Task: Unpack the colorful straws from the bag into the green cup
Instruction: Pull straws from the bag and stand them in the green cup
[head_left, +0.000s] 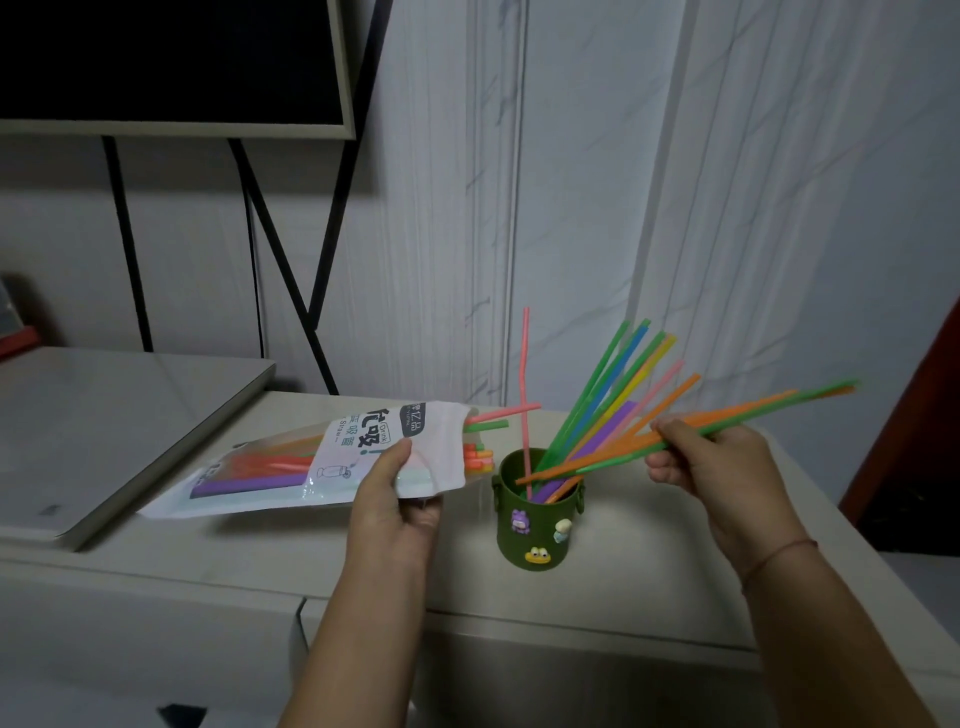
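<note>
A dark green cup (537, 525) with small cartoon figures stuck on it stands on the pale counter. Several colourful straws (602, 395) lean out of it to the upper right, and one pink straw stands upright. My right hand (722, 467) pinches a small bunch of orange and green straws (769, 408); their lower ends reach into the cup's mouth. My left hand (397, 499) grips the white straw bag (322, 462) near its open end and holds it level just left of the cup. More straws poke out of the bag's mouth.
A closed grey laptop (104, 431) lies on the counter at the left. Behind it a dark screen (166, 57) on black legs stands against the white wall. The counter's front edge (571, 623) runs below the cup.
</note>
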